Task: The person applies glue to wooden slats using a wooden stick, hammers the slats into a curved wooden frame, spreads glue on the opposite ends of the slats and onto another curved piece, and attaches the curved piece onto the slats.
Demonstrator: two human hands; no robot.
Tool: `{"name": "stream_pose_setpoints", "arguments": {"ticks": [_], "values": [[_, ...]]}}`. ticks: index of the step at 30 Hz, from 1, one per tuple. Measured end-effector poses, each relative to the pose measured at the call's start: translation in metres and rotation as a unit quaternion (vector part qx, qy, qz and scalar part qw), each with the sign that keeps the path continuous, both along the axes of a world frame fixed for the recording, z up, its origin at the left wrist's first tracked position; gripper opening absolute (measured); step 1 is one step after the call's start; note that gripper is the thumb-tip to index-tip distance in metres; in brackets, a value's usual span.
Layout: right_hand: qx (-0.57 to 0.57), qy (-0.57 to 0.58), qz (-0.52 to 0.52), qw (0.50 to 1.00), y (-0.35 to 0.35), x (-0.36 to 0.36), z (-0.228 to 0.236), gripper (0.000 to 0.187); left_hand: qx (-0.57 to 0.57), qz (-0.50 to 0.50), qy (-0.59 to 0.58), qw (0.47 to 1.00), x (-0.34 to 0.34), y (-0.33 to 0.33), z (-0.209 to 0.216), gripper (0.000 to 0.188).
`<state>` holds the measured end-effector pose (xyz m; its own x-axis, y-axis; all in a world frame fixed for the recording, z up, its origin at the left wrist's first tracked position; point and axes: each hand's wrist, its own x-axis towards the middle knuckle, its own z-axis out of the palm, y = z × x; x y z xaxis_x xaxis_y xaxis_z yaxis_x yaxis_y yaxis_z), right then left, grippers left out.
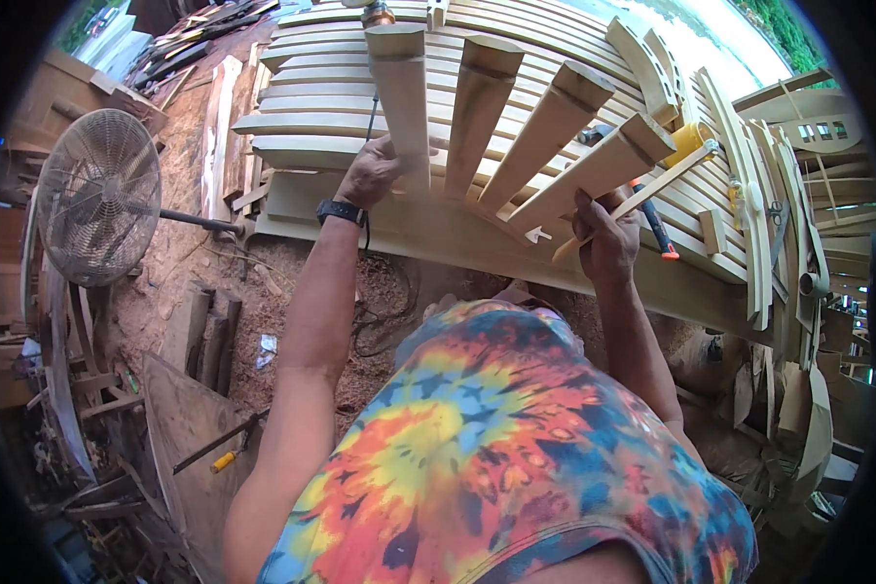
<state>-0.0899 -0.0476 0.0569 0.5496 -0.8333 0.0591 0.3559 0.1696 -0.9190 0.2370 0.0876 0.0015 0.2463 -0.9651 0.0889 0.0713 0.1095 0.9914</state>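
Several pale wooden slats with notched ends fan out across the workbench from a low wooden piece. My left hand, with a dark watch at the wrist, is closed around the lower part of the leftmost slat. My right hand is closed on a thin wooden stick, whose pale tip shows below the fingers. Its thumb lies against the rightmost slat. Between these two stand a second slat and a third slat, untouched by either hand.
Long strips cover the workbench. On the right are a yellow container and an orange-and-black tool handle. A round fan stands left. Wood shavings litter the ground, and a cable runs below the bench.
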Motion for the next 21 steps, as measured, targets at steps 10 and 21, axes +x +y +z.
{"name": "stream_pose_setpoints", "arguments": {"ticks": [10, 21], "values": [[-0.037, 0.048, -0.038, 0.997, 0.009, 0.002, 0.001, 0.017, -0.127, -0.001, 0.075, 0.989, 0.022, 0.012, 0.031, 0.12], [0.009, -0.041, -0.046, 0.998, -0.012, 0.008, 0.004, 0.011, -0.061, -0.111, 0.314, 0.941, 0.07, -0.047, 0.015, 0.065]]}}
